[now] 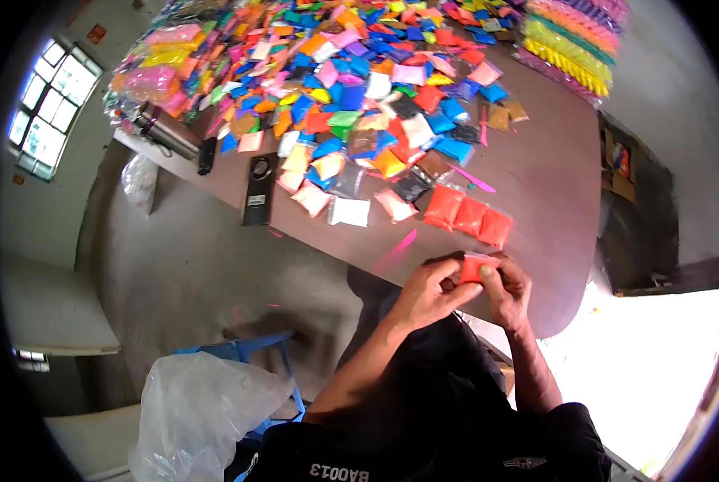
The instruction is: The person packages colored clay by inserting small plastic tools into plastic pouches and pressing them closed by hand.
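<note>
Between both hands, at the near edge of the table, is a small red packet (475,266) with a clear strip along its top. My left hand (428,296) pinches its left side with the fingers bent. Closed on its right side is my right hand (510,291), the thumb pressed on the front. Just beyond the hands, several red packets (469,215) lie side by side in a row. A pink plastic strip (407,239) lies to the left of them, near the edge. What the packets contain cannot be made out clearly.
A large pile of coloured packets (351,96) covers the far side of the brown table (548,201). A steel flask (169,132) and a black device (259,191) stand or lie along the left edge. A clear plastic bag (206,410) rests over a blue stool (275,345) at lower left.
</note>
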`<move>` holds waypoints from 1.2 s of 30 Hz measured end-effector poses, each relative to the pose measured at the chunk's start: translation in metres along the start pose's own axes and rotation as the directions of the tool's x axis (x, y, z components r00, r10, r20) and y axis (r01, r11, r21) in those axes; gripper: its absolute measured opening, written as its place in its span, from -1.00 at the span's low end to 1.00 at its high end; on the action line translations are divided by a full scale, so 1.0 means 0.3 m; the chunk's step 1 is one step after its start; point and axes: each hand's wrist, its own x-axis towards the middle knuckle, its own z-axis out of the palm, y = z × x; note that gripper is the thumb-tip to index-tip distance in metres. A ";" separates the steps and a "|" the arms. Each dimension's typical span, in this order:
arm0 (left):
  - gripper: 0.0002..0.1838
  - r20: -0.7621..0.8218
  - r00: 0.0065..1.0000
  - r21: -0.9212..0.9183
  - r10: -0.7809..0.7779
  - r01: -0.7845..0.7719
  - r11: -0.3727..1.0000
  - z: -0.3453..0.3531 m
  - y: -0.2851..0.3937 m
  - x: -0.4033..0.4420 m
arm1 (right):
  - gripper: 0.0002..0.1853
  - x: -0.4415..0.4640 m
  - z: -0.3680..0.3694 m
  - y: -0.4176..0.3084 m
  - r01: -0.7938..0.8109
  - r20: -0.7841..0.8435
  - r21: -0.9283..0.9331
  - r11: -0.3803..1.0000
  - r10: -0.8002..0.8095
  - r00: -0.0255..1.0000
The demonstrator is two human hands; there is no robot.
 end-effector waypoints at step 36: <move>-0.81 -0.106 0.991 -0.110 -0.084 0.072 0.991 -0.014 -0.041 -0.020 | -0.82 0.009 0.008 -0.034 0.070 0.089 -0.243 0.967 -0.050 0.995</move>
